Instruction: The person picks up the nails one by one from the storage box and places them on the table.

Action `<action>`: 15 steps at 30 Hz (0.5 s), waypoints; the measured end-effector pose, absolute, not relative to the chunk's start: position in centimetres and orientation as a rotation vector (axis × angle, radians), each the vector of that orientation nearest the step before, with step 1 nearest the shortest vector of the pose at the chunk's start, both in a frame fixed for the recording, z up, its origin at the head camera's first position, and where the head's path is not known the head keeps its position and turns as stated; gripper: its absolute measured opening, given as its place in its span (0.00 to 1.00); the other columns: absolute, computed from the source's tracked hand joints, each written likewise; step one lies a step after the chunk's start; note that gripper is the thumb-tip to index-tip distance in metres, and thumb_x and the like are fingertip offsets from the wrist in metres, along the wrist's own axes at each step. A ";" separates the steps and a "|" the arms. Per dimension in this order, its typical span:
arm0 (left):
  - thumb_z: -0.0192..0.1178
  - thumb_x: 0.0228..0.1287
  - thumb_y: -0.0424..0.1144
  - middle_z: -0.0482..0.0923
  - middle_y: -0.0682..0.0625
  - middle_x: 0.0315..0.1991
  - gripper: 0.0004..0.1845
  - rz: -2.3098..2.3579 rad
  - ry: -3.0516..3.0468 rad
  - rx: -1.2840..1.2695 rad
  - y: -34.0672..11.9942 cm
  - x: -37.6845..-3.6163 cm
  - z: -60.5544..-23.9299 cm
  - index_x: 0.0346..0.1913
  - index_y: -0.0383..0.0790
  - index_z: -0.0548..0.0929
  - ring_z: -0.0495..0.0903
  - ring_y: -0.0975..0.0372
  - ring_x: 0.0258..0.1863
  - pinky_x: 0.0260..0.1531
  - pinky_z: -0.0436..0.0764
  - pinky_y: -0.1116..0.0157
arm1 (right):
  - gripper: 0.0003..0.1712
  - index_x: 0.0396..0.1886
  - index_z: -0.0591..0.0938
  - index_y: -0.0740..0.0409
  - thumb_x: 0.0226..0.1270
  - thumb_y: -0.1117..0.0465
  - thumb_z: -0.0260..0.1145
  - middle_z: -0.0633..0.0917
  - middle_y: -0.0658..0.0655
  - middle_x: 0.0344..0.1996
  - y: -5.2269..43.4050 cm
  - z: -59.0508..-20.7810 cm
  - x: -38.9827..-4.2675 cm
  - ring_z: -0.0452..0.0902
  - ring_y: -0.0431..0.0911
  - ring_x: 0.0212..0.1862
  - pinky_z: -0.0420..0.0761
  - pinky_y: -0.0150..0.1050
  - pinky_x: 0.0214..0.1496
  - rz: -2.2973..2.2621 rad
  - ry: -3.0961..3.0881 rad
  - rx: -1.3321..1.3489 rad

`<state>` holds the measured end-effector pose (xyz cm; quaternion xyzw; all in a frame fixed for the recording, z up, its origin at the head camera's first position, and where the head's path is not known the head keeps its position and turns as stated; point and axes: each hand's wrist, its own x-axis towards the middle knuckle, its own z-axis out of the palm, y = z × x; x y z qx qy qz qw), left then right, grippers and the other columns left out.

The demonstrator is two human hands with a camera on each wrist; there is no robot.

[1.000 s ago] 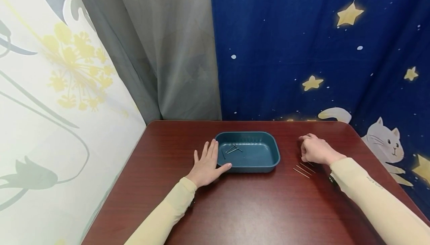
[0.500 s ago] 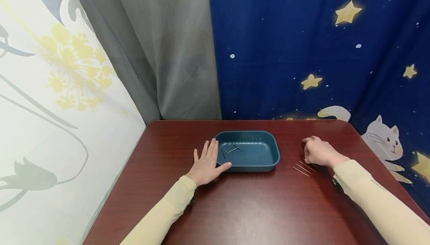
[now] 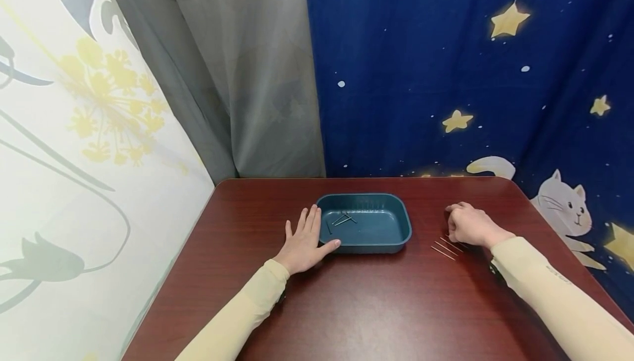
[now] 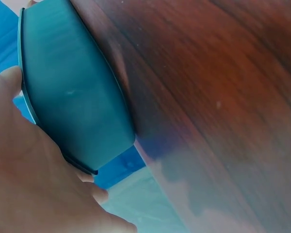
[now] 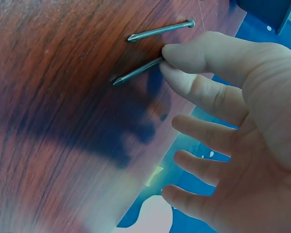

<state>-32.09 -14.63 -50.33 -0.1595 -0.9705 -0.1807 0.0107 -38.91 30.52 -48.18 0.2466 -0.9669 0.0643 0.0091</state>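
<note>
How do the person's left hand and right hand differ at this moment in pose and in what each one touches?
The left hand lies flat with straight fingers, its thumb against the teal tray; the right hand is curled. The left hand holds nothing, while the right hand pinches a nail between thumb and forefinger, beside another nail lying free. Both are at the dark red table, in cream sleeves.

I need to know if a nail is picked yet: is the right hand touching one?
Touching: the right wrist view shows the right hand pinching a nail by its head.

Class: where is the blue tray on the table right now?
In the head view, the blue tray sits mid-table, its left end touching the left hand.
</note>
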 end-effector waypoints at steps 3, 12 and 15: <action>0.39 0.65 0.78 0.31 0.50 0.82 0.57 -0.578 -3.023 -0.498 -14.5 -32.0 -50.2 0.82 0.39 0.40 0.31 0.53 0.80 0.69 0.34 0.34 | 0.19 0.10 0.76 0.43 0.46 0.65 0.76 0.80 0.70 0.57 30.6 -48.1 -38.8 0.69 0.69 0.61 0.74 0.50 0.29 0.191 -3.016 0.768; 0.43 0.67 0.75 0.35 0.45 0.82 0.55 -0.645 -2.975 -0.540 -14.6 -32.0 -50.8 0.82 0.41 0.42 0.33 0.51 0.80 0.68 0.37 0.32 | 0.18 0.12 0.76 0.40 0.53 0.60 0.74 0.80 0.68 0.57 29.9 -47.0 -37.7 0.68 0.67 0.62 0.74 0.66 0.42 0.165 -3.016 0.731; 0.42 0.67 0.76 0.34 0.46 0.82 0.54 -0.654 -2.968 -0.544 -14.7 -32.0 -50.7 0.82 0.45 0.41 0.33 0.51 0.80 0.68 0.38 0.32 | 0.17 0.14 0.77 0.39 0.57 0.58 0.73 0.79 0.68 0.59 29.2 -46.3 -37.3 0.67 0.67 0.64 0.71 0.70 0.48 0.152 -3.002 0.718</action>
